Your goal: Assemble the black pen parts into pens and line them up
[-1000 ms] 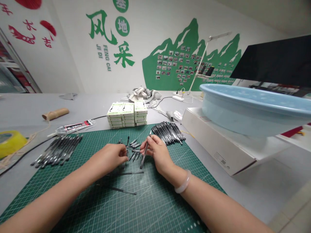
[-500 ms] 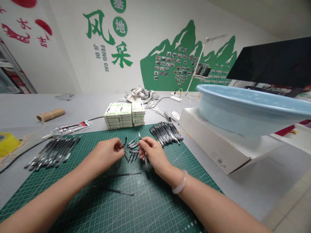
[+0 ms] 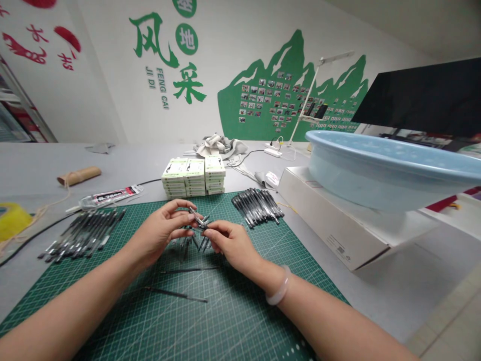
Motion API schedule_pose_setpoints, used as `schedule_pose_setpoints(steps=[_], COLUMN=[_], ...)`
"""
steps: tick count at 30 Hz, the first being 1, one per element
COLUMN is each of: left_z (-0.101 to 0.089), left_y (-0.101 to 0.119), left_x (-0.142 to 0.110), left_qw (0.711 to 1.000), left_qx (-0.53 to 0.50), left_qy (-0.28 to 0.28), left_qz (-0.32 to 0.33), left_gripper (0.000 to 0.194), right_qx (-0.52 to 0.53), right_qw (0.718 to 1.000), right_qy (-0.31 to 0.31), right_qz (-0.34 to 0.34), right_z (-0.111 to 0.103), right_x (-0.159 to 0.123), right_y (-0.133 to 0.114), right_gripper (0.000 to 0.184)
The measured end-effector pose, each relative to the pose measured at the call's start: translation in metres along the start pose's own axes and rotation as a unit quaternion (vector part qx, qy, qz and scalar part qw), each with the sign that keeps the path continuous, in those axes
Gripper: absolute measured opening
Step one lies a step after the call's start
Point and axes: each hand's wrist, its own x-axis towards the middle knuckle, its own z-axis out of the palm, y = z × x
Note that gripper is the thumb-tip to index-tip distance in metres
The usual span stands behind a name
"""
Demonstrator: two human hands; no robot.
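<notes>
My right hand pinches the dark end of a pen barrel over the green cutting mat. The thumb and fingers of my left hand close round the barrel's other end, which points up and left. Partly hidden under both hands lie several small dark pen parts. Nearer to me, one thin refill and a second refill lie on the mat. A row of black pens is beyond my right hand, and a bundle of dark pen pieces lies at the left.
Stacked small white-green boxes stand behind the mat. At the right, a light-blue basin sits on a white carton. A plastic packet, yellow tape, a brown tube and a black cable occupy the left side.
My hands have come together. The right hand has tilted the pen barrel toward the left, and the left hand has lifted from the small parts to the barrel.
</notes>
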Motion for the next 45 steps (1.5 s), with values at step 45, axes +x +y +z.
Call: schedule_pose_setpoints(steps=[45], left_z=[-0.072], left_y=[0.031], left_x=[0.016], left_qw=[0.962], left_qx=[0.228], left_qy=[0.148], left_qz=[0.03], left_gripper=[0.037], right_qx=[-0.609], right_qw=[0.746], right_qy=[0.251], right_qz=[0.098], right_z=[-0.075], right_x=[0.027], right_y=[0.023], right_gripper=[0.012])
